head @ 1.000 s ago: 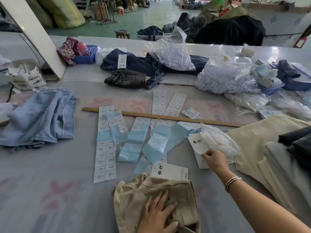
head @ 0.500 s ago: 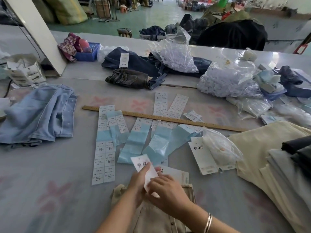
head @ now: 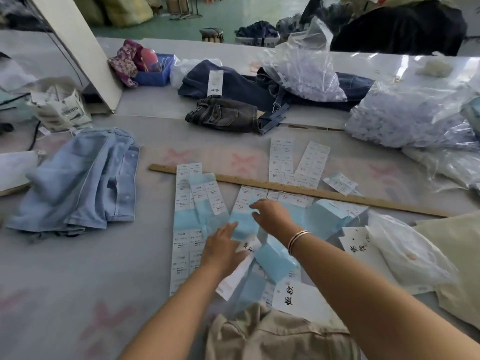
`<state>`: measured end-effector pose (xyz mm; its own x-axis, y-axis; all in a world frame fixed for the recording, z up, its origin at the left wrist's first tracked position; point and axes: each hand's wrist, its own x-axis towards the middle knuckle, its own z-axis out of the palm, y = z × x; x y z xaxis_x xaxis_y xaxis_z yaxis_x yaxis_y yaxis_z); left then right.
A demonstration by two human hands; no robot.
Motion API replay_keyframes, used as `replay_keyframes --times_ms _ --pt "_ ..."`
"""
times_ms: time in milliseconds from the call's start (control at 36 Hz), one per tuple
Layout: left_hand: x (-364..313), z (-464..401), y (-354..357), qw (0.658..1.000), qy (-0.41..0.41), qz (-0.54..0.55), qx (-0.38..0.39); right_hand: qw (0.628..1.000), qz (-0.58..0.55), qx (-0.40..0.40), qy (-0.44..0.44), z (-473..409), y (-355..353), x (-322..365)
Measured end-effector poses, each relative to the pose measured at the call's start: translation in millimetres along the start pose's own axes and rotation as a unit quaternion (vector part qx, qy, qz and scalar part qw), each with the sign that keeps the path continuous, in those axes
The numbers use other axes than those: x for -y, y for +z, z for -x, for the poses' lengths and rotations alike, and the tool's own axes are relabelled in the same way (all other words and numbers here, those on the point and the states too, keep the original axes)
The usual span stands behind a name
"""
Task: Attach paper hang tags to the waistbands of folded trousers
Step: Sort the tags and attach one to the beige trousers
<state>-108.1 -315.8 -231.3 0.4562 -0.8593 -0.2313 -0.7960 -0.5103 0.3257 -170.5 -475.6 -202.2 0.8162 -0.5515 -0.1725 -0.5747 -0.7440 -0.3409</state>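
Folded beige trousers (head: 272, 336) lie at the near table edge, with a white hang tag (head: 298, 298) lying at their top edge. My left hand (head: 223, 246) holds another white hang tag (head: 235, 275) low over the table, the tag sticking out from under the palm. My right hand (head: 272, 214) reaches forward, fingers spread and relaxed, over a strip of size stickers on blue backing (head: 248, 196); it grips nothing. More sticker strips (head: 185, 203) lie side by side to the left.
A long wooden ruler (head: 324, 192) crosses the table behind the strips. Light-blue jeans (head: 78, 183) lie left, dark jeans (head: 226, 114) behind. Plastic bags of tags (head: 415, 118) sit at the right, with a clear bag (head: 405, 252) and stacked pale trousers (head: 459, 245).
Both hands left the trousers and moved forward over the sticker strips. The tag passed from both hands to the left hand alone, and the right hand reached out toward a strip.
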Motion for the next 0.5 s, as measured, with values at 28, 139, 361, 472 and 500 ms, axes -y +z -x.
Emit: replay_keyframes --times_ms 28,139,361,472,500 --pt "3 -5 2 0.999 0.014 -0.022 0.019 1.000 0.020 0.005 -0.001 -8 5 0" --pt "12 -19 9 0.997 0.036 -0.039 0.050 0.997 0.071 0.027 -0.024 -25 22 1" --pt "17 -31 16 0.999 -0.007 0.003 0.045 0.977 0.196 -0.039 -0.071 -28 44 0" --pt "16 -32 16 0.999 -0.022 0.012 0.048 0.976 0.189 -0.062 -0.089 -29 46 -1" --pt "16 -32 16 0.999 -0.018 0.009 0.047 0.976 0.185 -0.068 -0.094 -29 46 -1"
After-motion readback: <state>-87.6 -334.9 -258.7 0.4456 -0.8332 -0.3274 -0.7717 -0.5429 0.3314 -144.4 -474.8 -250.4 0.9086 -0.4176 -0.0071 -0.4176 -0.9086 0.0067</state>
